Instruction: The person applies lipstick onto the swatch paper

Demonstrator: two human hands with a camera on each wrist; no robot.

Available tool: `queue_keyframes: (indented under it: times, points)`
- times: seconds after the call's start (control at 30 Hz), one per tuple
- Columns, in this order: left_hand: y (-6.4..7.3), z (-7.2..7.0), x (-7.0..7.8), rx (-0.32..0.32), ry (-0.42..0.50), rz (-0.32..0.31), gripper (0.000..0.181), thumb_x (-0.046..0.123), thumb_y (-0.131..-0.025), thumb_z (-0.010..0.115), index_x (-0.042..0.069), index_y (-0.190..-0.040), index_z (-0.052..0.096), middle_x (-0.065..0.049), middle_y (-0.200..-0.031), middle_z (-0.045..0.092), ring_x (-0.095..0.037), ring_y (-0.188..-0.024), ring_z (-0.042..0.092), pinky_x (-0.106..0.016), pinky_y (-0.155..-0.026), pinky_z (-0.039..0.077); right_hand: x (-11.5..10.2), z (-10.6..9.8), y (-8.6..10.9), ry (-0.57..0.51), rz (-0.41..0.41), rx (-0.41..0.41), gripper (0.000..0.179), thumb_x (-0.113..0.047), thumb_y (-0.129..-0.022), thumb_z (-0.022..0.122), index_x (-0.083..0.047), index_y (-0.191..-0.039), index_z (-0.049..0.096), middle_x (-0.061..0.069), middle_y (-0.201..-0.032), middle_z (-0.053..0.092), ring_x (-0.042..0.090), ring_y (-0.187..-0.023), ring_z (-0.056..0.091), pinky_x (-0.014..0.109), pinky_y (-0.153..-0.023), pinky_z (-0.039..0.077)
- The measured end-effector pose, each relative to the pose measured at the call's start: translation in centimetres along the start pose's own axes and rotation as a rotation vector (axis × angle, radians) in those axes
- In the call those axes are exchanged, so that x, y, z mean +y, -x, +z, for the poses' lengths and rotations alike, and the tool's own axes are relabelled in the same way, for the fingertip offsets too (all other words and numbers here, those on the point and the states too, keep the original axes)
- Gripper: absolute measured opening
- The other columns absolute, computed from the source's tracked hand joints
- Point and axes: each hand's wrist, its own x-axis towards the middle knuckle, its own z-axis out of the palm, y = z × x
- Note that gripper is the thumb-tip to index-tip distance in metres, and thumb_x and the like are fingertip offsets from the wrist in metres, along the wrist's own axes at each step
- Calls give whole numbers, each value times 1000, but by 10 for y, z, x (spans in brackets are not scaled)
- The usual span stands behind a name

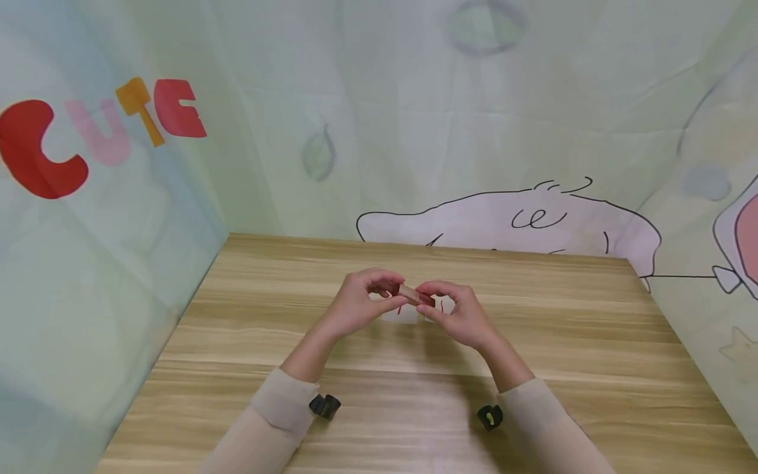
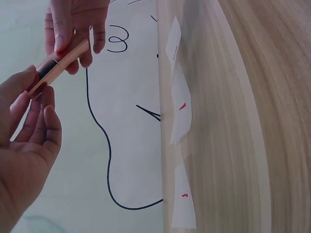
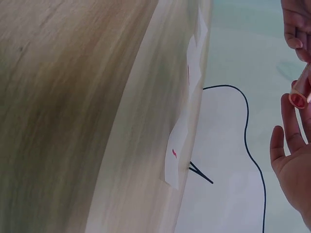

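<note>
A slim, shiny rose-gold lipstick tube (image 1: 410, 293) is held up between both hands over the far half of the table. My left hand (image 1: 354, 306) pinches one end between thumb and fingers. The other end is pinched by my right hand (image 1: 464, 317). In the left wrist view the lipstick tube (image 2: 60, 64) slants upward from the left hand (image 2: 29, 131) to the right hand (image 2: 75, 22), with a thin seam around its middle. The right wrist view shows a round, reddish end of the tube (image 3: 298, 99) close to the right hand (image 3: 297, 162).
Below the hands, white paper slips with small red marks, such as this slip (image 2: 181, 109), lie near the back of the wooden table (image 1: 249, 368). Printed cloth (image 1: 284, 164) walls in the back and sides. Black wrist devices (image 1: 325, 407) sit by both cuffs.
</note>
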Motion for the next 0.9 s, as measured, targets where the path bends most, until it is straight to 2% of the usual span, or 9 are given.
queue_keyframes:
  times: [0.17,0.33,0.47,0.57,0.67,0.8,0.9]
  points:
    - [-5,7,3,16,16,38,27,13,-84,85,6,-108,75,0,-93,73,-14,-87,67,-47,-83,56,0,1,1,6,5,-10,24,-7,-88,80,-10,-111,75,-1,-101,75,16,-93,65,45,-88,50]
    - [-9,15,5,29,2,72,26,15,-81,87,7,-104,77,3,-92,72,-12,-88,66,-39,-81,56,-1,2,1,9,35,-7,23,-6,-86,81,-6,-109,75,4,-101,75,19,-99,67,44,-94,49]
    - [-11,21,6,40,-4,82,26,15,-80,88,7,-103,78,3,-93,72,-12,-89,65,-34,-80,56,-7,1,2,38,38,-6,20,-2,-86,79,-2,-106,74,8,-99,75,25,-97,67,39,-87,50]
    - [-12,26,5,38,2,92,26,13,-79,88,7,-102,78,2,-93,72,-13,-88,64,-38,-80,56,-22,-3,3,50,23,-3,18,1,-86,78,0,-104,74,9,-97,75,27,-91,65,33,-79,48]
    - [-13,30,5,27,-2,102,25,13,-79,88,7,-102,77,1,-93,72,-13,-87,64,-44,-81,57,-34,-7,5,54,0,4,17,1,-86,78,1,-102,74,8,-94,75,21,-86,64,31,-77,48]
    - [-17,37,4,19,-12,114,24,13,-80,88,7,-101,77,-2,-93,72,-12,-86,63,-49,-82,56,-36,-11,8,60,-15,18,19,2,-84,79,1,-103,74,8,-94,75,14,-87,64,33,-82,51]
    - [-20,42,3,20,-18,127,24,13,-79,88,7,-100,78,-1,-92,72,-12,-84,63,-48,-82,56,-34,-14,9,68,-14,28,21,3,-83,80,2,-104,74,9,-95,75,15,-90,67,40,-87,54]
